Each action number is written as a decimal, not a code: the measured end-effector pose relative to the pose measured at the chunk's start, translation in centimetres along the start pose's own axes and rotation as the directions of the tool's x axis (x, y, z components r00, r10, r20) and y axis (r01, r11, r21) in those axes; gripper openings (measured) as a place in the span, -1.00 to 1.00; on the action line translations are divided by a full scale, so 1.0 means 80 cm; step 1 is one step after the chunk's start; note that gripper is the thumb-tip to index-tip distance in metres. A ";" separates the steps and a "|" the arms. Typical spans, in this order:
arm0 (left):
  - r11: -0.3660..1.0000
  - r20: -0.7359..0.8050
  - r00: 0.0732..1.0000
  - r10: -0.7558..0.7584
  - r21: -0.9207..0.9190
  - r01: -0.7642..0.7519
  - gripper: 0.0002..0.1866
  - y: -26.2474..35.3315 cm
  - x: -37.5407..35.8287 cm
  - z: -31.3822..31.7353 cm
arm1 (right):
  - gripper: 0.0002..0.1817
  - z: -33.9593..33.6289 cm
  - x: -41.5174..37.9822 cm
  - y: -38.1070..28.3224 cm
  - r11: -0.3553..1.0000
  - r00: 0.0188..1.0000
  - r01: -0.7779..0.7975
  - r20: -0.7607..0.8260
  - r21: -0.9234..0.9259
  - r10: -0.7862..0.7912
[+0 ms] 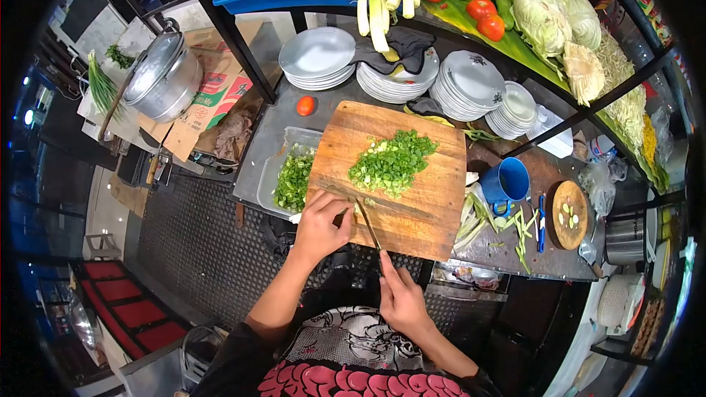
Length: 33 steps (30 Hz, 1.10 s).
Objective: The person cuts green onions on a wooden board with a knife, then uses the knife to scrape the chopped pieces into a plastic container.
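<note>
- Your left hand (321, 226) rests, fingers curled, on the near edge of the cutting board (426, 198).
- Your right hand (401, 298) grips a knife (367, 222), near chopped greens (391, 163).

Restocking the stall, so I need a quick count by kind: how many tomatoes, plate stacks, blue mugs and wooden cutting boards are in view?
tomatoes: 4
plate stacks: 4
blue mug: 1
wooden cutting boards: 2
Total: 11
</note>
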<state>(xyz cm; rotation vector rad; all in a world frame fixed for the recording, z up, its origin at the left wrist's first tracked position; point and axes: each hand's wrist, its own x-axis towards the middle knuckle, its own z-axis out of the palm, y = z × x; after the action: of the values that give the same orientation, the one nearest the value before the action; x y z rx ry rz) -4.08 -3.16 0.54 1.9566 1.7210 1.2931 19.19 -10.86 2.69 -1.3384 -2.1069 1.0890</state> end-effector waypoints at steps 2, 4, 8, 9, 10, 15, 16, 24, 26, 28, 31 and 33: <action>1.000 -0.004 1.000 0.008 0.011 -0.008 -0.90 0.001 0.000 -0.001 | -0.21 0.014 0.010 0.005 1.000 1.000 0.004 -0.015 0.003 -0.004; 1.000 -0.005 1.000 0.008 0.016 -0.008 -0.90 0.002 0.001 0.000 | -0.18 0.018 0.013 0.008 1.000 1.000 -0.013 -0.003 -0.018 0.013; 1.000 0.000 1.000 -0.007 0.022 0.007 -0.90 0.001 -0.003 0.002 | -0.18 0.022 0.013 0.014 1.000 1.000 -0.011 0.007 0.009 0.011; 1.000 -0.002 1.000 -0.007 0.022 0.007 -0.90 0.000 -0.002 0.002 | -0.17 0.023 0.013 0.017 1.000 1.000 -0.003 0.007 0.009 0.003; 1.000 -0.007 1.000 -0.007 0.024 0.007 -0.90 0.000 -0.002 0.003 | -0.17 0.025 0.014 0.019 1.000 1.000 0.006 0.007 0.011 -0.006; 0.999 -0.038 0.999 -0.020 0.048 0.022 -0.90 0.005 -0.001 0.005 | -0.15 0.026 0.013 0.023 1.000 1.000 0.024 0.018 -0.019 -0.024; 0.998 -0.039 0.999 -0.025 0.049 0.027 -0.90 0.006 -0.001 0.005 | -0.14 0.026 0.013 0.023 0.999 0.999 0.033 0.017 -0.021 -0.033; 0.998 -0.056 0.998 -0.005 0.057 0.008 -0.90 0.005 -0.002 0.008 | -0.21 0.021 0.015 0.009 0.998 1.000 0.006 0.002 -0.067 -0.006; 0.998 -0.052 0.999 0.002 0.056 0.001 -0.89 0.004 -0.002 0.007 | -0.24 0.021 0.018 0.004 0.997 1.000 -0.012 0.004 -0.070 0.012; 0.999 -0.048 0.999 0.006 0.054 -0.003 -0.89 0.003 -0.002 0.008 | -0.22 0.019 0.025 0.000 0.996 1.000 -0.003 0.010 -0.085 0.004; 0.999 -0.040 0.999 0.011 0.054 -0.009 -0.90 0.002 -0.002 0.007 | -0.20 0.014 0.035 -0.006 0.991 0.999 -0.002 0.035 -0.130 0.007; 0.998 -0.035 0.999 0.015 0.061 -0.013 -0.90 0.002 -0.002 0.006 | -0.20 0.011 0.031 -0.004 0.990 1.000 0.014 0.026 -0.138 -0.010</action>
<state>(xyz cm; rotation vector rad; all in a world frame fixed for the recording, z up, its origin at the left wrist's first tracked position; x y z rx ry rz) -3.59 -3.14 0.29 1.9940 1.7865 1.3022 17.25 -9.12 2.25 -1.3790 -2.2414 0.9757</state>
